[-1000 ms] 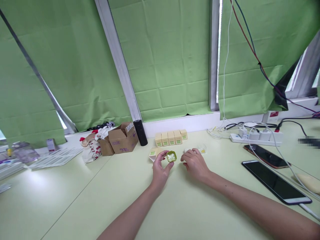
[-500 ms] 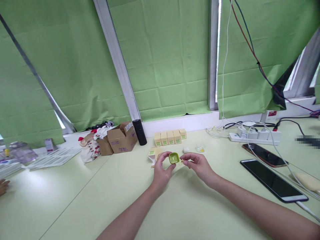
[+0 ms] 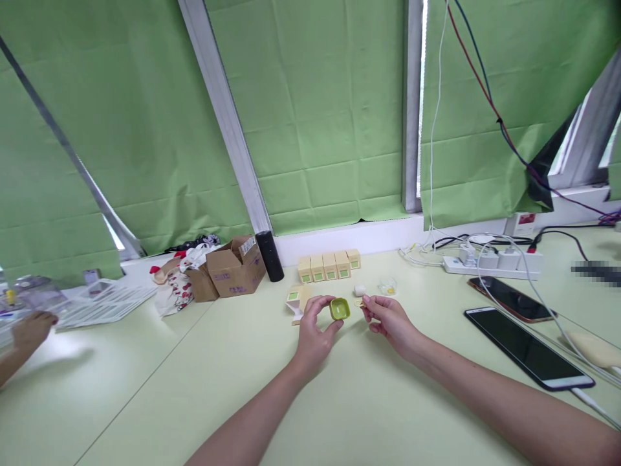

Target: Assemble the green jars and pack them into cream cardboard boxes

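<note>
My left hand (image 3: 311, 336) is closed around a small square green container (image 3: 339, 309), its open side facing me. Just right of it, my right hand (image 3: 391, 323) pinches a small yellowish piece (image 3: 358, 303), too small to make out. Beyond my fingers lies a small white roll-shaped thing (image 3: 359, 290), beside a clear little container (image 3: 387, 286) with something yellow in it. An opened small carton (image 3: 295, 296) stands behind my left hand. Farther back is a row of several cream cartons (image 3: 330, 266) with green squares on them.
A brown cardboard box (image 3: 237, 266), a black cylinder (image 3: 270, 256) and a patterned cloth bag (image 3: 173, 292) stand at the back left. Two phones (image 3: 528, 349) and a white power strip (image 3: 492, 265) with cables lie on the right. Another person's hand (image 3: 33, 329) reaches near white racks (image 3: 109, 304).
My right hand has moved slightly right and away from the green container, with the small yellowish piece. At the far left, the other person's hand has come farther into view.
</note>
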{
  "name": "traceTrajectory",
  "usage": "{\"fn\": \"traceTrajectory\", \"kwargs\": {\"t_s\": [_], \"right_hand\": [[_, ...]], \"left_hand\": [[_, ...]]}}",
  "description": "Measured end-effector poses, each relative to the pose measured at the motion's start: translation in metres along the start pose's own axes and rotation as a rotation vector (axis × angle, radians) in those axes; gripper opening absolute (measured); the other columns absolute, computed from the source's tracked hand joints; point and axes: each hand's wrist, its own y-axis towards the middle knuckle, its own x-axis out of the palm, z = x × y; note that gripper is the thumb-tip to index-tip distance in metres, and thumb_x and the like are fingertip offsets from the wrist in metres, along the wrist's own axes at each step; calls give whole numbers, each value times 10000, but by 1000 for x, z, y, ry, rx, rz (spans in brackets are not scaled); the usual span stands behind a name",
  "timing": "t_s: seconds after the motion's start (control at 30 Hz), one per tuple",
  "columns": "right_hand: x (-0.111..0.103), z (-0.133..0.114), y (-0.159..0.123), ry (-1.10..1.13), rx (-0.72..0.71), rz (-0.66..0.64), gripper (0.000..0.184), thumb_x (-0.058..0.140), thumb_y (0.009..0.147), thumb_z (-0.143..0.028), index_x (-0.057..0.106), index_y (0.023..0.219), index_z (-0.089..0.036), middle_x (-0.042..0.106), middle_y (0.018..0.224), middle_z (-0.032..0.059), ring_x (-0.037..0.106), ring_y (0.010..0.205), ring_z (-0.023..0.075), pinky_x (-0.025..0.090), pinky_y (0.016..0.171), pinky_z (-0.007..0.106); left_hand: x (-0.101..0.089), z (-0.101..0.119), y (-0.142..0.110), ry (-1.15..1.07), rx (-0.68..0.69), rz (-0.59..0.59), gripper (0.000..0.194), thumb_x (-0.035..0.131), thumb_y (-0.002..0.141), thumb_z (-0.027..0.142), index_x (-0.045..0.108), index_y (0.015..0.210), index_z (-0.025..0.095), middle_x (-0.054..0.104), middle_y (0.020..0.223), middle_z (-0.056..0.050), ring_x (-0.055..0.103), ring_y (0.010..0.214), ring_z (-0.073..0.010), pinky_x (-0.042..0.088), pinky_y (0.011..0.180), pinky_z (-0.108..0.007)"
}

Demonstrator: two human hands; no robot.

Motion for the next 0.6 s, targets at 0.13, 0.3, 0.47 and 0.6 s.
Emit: {"fn": "traceTrajectory", "kwargs": {"t_s": [0.13,0.3,0.47,0.6], "right_hand": [[1,0,-1,-6,-31,-8,522,885,659,-647,650,699,-183,550,679,-15,482,623,117,374,492,221],[3,0,-2,-26,-143,-66,517,906,645,-596,708,906,-196,662,761,14,635,719,180,512,557,276],[6,5,-1,-76,-272,-86,414,890,684,-512,696,887,-208,658,772,16,653,717,189,527,546,285],[5,10,-2,-158,-359,-62,322,854,737,-456,711,898,-216,648,782,21,628,734,191,528,544,288]], "left_hand": [[0,-1,0,17,-8,-4,389,771,778,159,707,1152,243,660,1204,-86,628,1181,-277,466,1076,-454],[0,-1,-1,18,9,4,393,778,782,159,712,1161,239,664,1199,-91,629,1181,-281,471,1069,-451],[1,-1,-1,26,23,5,401,780,773,146,720,1157,248,667,1187,-85,629,1170,-280,478,1060,-452],[1,0,-2,56,37,-19,393,761,771,125,722,1140,256,655,1183,-83,615,1182,-282,466,1068,-456]]}}
